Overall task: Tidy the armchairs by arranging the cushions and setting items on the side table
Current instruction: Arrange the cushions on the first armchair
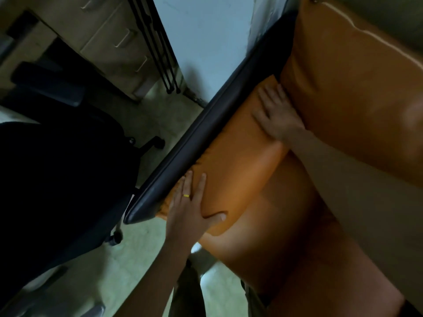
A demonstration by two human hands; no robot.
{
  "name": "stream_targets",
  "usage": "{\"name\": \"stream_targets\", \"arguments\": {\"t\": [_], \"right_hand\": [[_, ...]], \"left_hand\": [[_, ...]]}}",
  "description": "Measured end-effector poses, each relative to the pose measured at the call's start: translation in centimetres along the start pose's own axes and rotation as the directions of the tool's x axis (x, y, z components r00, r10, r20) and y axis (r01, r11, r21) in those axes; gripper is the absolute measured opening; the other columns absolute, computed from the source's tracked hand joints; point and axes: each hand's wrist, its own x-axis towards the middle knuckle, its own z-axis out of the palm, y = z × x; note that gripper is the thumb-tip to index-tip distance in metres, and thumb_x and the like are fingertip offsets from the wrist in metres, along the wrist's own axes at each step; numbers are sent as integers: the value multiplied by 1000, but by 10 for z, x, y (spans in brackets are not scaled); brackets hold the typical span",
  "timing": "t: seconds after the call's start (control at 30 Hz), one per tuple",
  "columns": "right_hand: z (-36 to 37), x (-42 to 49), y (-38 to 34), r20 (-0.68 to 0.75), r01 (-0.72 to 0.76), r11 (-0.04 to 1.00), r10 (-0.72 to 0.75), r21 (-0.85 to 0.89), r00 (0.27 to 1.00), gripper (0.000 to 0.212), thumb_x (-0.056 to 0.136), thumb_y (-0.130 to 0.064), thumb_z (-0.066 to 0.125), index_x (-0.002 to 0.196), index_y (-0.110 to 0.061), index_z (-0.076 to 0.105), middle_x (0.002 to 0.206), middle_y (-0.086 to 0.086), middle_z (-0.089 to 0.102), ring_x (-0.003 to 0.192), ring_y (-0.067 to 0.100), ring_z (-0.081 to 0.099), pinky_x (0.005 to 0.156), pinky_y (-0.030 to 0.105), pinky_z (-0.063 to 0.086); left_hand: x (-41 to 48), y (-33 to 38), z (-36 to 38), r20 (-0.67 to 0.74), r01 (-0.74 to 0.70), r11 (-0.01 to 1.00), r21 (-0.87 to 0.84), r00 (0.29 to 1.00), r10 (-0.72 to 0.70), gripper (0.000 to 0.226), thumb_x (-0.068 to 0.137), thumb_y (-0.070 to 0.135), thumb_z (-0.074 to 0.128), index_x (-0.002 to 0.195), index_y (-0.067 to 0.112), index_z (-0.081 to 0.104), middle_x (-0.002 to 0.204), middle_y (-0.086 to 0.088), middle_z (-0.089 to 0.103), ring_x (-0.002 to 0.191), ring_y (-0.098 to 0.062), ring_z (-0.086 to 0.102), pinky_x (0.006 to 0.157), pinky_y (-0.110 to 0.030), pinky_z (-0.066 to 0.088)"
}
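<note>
The view is tilted. An orange side cushion point(238, 147) stands on edge against the dark armrest point(206, 126) of an armchair. My left hand point(194, 207) lies on the cushion's near end, fingers straight along the armrest side and thumb spread across the front face. My right hand point(274, 113) presses flat on the cushion's far end, beside the orange back cushion point(357, 92). The orange seat cushion point(286, 227) lies below, partly hidden by my right forearm.
A black office chair point(57, 161) on castors stands on the pale tiled floor point(128, 255) left of the armrest. Behind it are a cabinet with drawers point(114, 35) and a light blue wall point(206, 30). My legs show at the bottom.
</note>
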Motion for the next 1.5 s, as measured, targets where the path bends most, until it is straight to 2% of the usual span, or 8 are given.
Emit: {"name": "stream_targets", "arguments": {"t": [0.2, 0.47, 0.7, 0.83, 1.0, 1.13, 1.33, 1.5], "right_hand": [[6, -28, -33, -54, -152, 982, 159, 112, 986, 75, 100, -54, 28, 162, -17, 9, 170, 6, 1, 155, 34, -4, 126, 47, 1], [92, -143, -94, -161, -207, 891, 292, 405, 943, 68, 105, -52, 29, 161, -27, -1, 169, -3, -11, 154, 20, -21, 125, 48, -7], [62, -96, -66, -164, -141, 959, 185, 247, 969, 66, 104, -55, 27, 162, -30, 7, 170, -3, -6, 154, 27, -17, 124, 49, -8], [22, -35, -28, -56, -133, 985, 139, 113, 989, 67, 104, -52, 28, 162, -28, 4, 170, -2, -5, 155, 29, -13, 125, 49, -4], [-1, -27, -10, -8, -84, 967, 88, 241, 996, 69, 105, -42, 39, 162, -16, 8, 169, 8, 0, 155, 34, -6, 126, 42, -1], [55, -110, -40, -141, -88, 948, 136, 305, 981, 70, 104, -50, 34, 162, -20, 8, 170, 7, -3, 155, 33, -9, 125, 46, -2], [83, -121, -58, 86, -233, 885, 216, 404, 972, 67, 104, -58, 16, 155, -36, -21, 163, -8, -31, 149, 19, -31, 118, 46, -14], [49, -140, -41, 162, -182, 856, 117, 483, 980, 67, 104, -57, 25, 158, -38, -12, 165, -10, -24, 151, 19, -25, 122, 45, -6]], "left_hand": [[-22, -9, -10, -65, 139, 974, -180, 986, -153, 113, 72, 90, 47, 160, 35, 3, 168, -5, 14, 150, -31, 20, 118, -56, 24], [-14, -17, 15, -127, 108, 994, 3, 986, -106, 114, 71, 91, 42, 160, 26, 10, 163, -12, 24, 144, -37, 29, 110, -61, 30], [-36, -23, 28, -132, 27, 999, 30, 991, -22, 93, 92, 71, 37, 161, 21, -2, 168, -13, 8, 152, -39, 16, 112, -63, 36], [-41, -19, 25, -88, 61, 998, -20, 994, -62, 89, 94, 71, 34, 160, 28, -7, 169, -9, 0, 152, -40, 10, 112, -64, 35], [-39, -12, -2, -150, 25, 984, -178, 987, -52, 81, 95, 71, 31, 160, 34, 1, 170, -1, -3, 155, -27, -2, 120, -60, 23], [-35, 1, 10, -153, -184, 980, 70, 969, 193, 85, 93, 73, 37, 160, 38, -3, 170, -5, -7, 156, -28, -8, 121, -60, 3], [-9, 6, 43, -103, -100, 932, 347, 984, 144, 89, 91, 77, 32, 161, 32, 1, 169, -16, -4, 155, -40, 2, 117, -69, 8], [-17, 18, 24, -47, -93, 931, 354, 992, 117, 89, 92, 69, 43, 161, 27, 6, 168, -18, -2, 154, -42, 4, 114, -70, 16]]}}
